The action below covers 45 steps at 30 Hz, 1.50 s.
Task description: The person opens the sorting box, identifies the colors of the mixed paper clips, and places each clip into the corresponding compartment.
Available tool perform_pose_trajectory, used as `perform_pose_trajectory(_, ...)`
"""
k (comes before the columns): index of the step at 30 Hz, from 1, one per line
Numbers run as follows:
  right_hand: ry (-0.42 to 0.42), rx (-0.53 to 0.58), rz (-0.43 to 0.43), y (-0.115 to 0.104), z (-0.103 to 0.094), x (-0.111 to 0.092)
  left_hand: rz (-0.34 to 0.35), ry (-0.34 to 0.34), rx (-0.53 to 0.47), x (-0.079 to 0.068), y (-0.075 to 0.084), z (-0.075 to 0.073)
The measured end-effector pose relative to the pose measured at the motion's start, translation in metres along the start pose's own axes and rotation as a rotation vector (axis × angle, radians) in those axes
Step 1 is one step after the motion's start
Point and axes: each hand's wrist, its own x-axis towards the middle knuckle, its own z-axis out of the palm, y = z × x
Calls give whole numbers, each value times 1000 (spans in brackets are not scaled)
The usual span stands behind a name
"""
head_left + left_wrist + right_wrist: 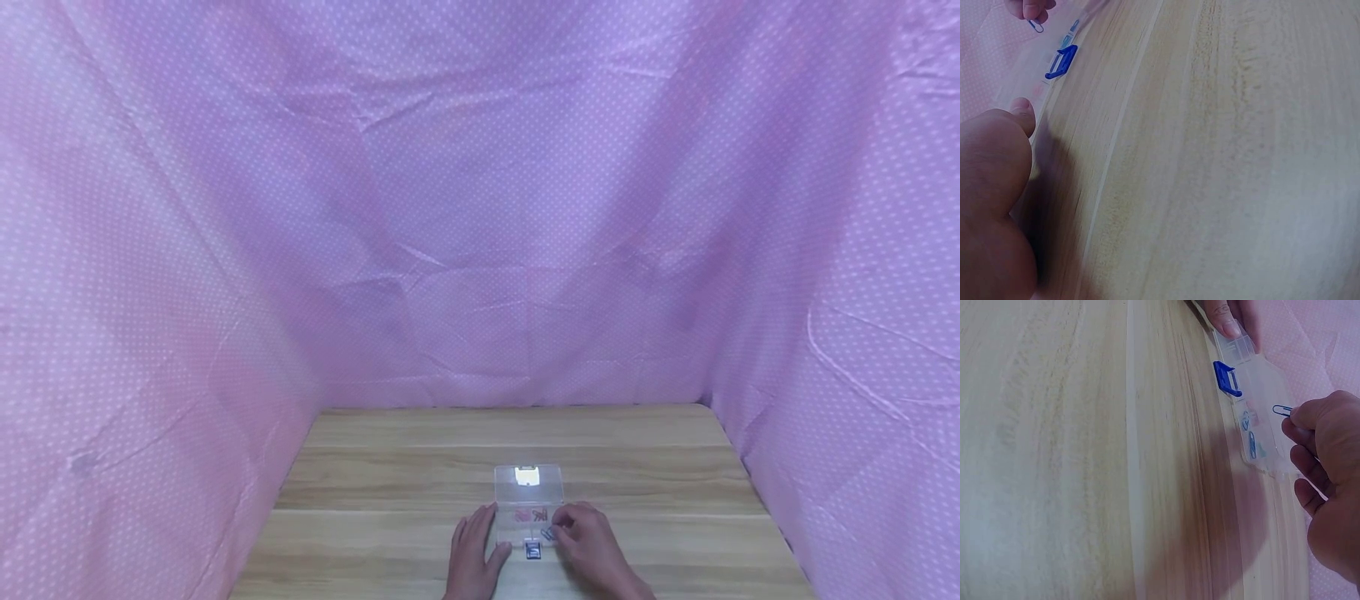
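Observation:
A clear plastic compartment box (516,532) lies on the table with its lid (506,485) raised open toward the back. My left hand (472,552) rests against the box's left side, fingers fairly straight and thumb at the front left corner. Between thumb and forefinger, my right hand (590,540) pinches a blue paper clip (1280,410) over the box's right part. Several blue paper clips (1252,445) lie in the front right compartment. Pink clips (522,516) and reddish ones (540,515) are in the back compartments. A blue latch (1227,379) sticks out at the front edge.
The wood-grain table (390,483) extends around the box on all sides. Pink dotted cloth (480,208) hangs behind the table and along its left and right edges.

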Motion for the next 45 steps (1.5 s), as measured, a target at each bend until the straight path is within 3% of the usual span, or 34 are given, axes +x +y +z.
perform_pose_trajectory(2,-3,-8,0,0,1,0,19,21,16,-1,0,1)
perform_pose_trajectory(9,-14,-20,2,0,0,2,179,159,78,-3,-4,7)
perform_pose_trajectory(14,-18,-44,-15,1,1,2,151,135,62,-2,-3,5)
perform_pose_trajectory(19,30,-60,-54,1,3,-1,102,89,47,-1,-2,3)
perform_pose_trajectory(30,157,-137,-163,5,7,-5,-61,-86,-34,2,2,-4)
perform_pose_trajectory(35,204,-168,-197,8,4,-9,-56,-97,-33,1,1,-6)
perform_pose_trajectory(42,279,-251,-243,17,-1,-16,77,-8,-9,-4,-8,-3)
perform_pose_trajectory(45,280,-282,-245,23,-5,-20,74,-9,0,-5,-11,-2)
